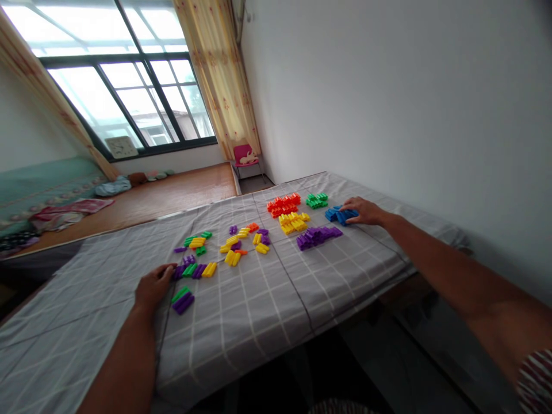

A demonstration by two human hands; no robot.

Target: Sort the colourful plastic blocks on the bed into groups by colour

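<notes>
My left hand (154,284) is at the left end of a row of purple, green and yellow blocks (190,271), its fingers closed on a purple block (178,272). Farther right, my right hand (361,211) rests at the blue block pile (340,215), fingertips on the blue pieces. Beside that pile lie a green pile (317,200), an orange-red pile (283,205), a yellow pile (294,222) and a long purple pile (317,237). Mixed loose blocks (233,241) are spread over the middle.
A grey checked cloth (259,310) covers the table. White wall (388,103) runs along the right side. Beyond the table are a wooden platform (172,192), a pink chair (245,156), a square clock (121,147) and a curtained window.
</notes>
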